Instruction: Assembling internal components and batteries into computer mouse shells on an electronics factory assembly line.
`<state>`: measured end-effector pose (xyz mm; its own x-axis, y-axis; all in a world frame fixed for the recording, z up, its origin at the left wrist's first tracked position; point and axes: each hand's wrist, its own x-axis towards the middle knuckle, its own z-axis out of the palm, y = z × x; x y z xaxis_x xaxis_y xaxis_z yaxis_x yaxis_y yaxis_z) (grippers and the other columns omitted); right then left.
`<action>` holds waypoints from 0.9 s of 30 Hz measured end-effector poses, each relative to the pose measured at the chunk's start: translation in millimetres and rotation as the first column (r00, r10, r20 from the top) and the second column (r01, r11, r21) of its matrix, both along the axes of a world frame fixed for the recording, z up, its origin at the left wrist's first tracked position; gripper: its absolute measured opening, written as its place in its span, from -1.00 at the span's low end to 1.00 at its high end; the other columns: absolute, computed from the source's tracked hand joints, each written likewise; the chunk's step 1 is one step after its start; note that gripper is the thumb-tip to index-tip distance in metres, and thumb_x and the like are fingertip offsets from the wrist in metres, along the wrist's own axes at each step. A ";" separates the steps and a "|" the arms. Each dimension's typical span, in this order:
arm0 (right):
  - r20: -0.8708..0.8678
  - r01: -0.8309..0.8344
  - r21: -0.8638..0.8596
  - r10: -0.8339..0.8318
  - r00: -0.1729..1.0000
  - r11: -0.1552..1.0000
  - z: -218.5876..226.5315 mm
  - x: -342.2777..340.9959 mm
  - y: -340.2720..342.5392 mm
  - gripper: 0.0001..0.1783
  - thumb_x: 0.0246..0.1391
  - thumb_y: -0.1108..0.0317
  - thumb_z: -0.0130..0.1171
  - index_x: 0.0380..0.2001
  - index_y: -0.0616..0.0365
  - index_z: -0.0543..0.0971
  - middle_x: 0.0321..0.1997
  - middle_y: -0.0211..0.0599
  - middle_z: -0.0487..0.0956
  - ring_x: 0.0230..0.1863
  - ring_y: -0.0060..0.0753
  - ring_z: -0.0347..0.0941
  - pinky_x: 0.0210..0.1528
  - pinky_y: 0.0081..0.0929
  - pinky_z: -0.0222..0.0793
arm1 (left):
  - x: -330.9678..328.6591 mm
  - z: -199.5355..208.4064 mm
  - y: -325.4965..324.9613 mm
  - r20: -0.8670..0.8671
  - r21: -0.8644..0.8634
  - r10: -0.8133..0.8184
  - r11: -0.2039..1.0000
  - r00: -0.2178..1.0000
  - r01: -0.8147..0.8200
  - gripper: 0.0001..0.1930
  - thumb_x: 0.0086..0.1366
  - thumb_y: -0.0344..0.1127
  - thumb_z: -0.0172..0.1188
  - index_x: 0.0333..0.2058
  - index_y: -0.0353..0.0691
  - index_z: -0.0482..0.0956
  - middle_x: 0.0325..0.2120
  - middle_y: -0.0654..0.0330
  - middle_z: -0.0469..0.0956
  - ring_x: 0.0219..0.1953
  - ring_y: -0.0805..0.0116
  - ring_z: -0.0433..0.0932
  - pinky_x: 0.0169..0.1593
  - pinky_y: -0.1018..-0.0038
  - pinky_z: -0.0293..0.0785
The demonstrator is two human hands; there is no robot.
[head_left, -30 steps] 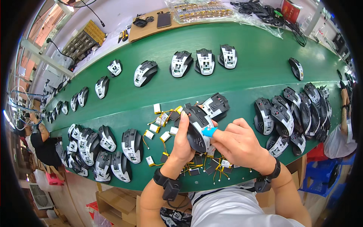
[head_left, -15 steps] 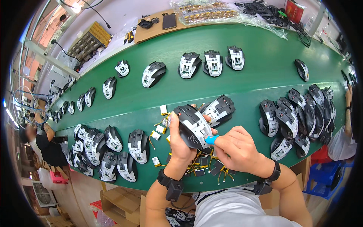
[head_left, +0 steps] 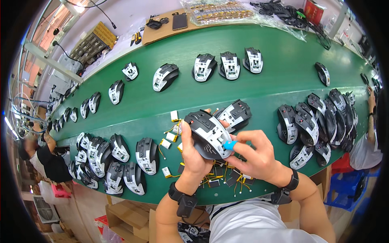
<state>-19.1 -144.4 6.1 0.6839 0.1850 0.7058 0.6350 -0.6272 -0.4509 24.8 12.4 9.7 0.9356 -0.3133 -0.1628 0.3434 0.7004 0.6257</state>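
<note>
We hold a black-and-white computer mouse (head_left: 208, 131) above the green counter (head_left: 170, 99), and it serves as our landmark. Our left hand (head_left: 195, 158) is wrapped around it from the left and beneath, thumb along its side and some fingertips showing past its far right edge. Our right hand (head_left: 257, 156) is at its near right end, fingers bent and drawn narrow, with a blue finger cover (head_left: 229, 144) on the index finger touching the shell; we cannot tell whether anything small is pinched there. Just beyond the held mouse, to its right, a second mouse (head_left: 235, 114) lies on the counter. To its left are loose white battery packs (head_left: 165, 143) with yellow leads, and nearer to us than it we see a tangle of dark battery packs (head_left: 213, 184). Farther left of it sits a cluster of mice (head_left: 98, 154), and well to its right a denser cluster (head_left: 330, 117). A spaced row of mice (head_left: 204, 68) lies beyond it, and past that row a smartphone (head_left: 179, 22) rests on a cardboard sheet (head_left: 157, 35). Co-workers sit far to its left (head_left: 50, 162) and right (head_left: 368, 150)
</note>
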 end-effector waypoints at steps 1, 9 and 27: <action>0.000 -0.009 -0.006 0.009 1.000 1.000 -1.3 -0.1 -1.1 -0.55 -0.43 0.38 0.49 -0.34 0.12 0.55 -0.26 -0.35 0.51 -0.43 -0.36 0.42 -0.37 -0.43 0.29 | 0.0 -0.2 -1.0 0.000 -0.006 0.009 1.000 1.000 -0.009 -0.28 0.37 0.29 -0.41 0.08 -0.28 0.31 -0.21 -0.08 0.54 -0.24 0.10 0.60 -0.15 0.26 0.56; 0.044 0.017 -0.058 -0.014 0.999 0.998 3.2 -2.6 3.5 -0.67 -0.38 0.34 0.48 -0.47 0.08 0.55 -0.35 -0.43 0.52 -0.45 -0.40 0.42 -0.36 -0.45 0.26 | -2.0 -4.2 1.1 0.034 -0.012 -0.061 0.998 0.998 0.062 -0.27 0.37 0.30 -0.42 0.12 -0.26 0.27 -0.20 -0.11 0.53 -0.26 0.06 0.61 -0.16 0.24 0.57; -0.039 -0.018 -0.055 0.016 0.999 0.998 -2.4 -6.5 -2.7 -0.69 -0.40 0.36 0.44 -0.57 0.13 0.49 -0.44 -0.37 0.53 -0.47 -0.35 0.38 -0.34 -0.40 0.24 | -2.8 -5.1 -5.8 0.111 0.225 -0.070 0.973 0.991 0.044 -0.32 0.39 0.27 -0.41 0.11 -0.25 0.24 -0.24 -0.07 0.52 -0.34 0.12 0.61 -0.27 0.31 0.61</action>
<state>-25.6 -147.1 3.7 0.7071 0.2350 0.6669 0.6283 -0.6415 -0.4401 21.9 6.6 4.6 0.9339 -0.3353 -0.1243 0.2937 0.5211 0.8014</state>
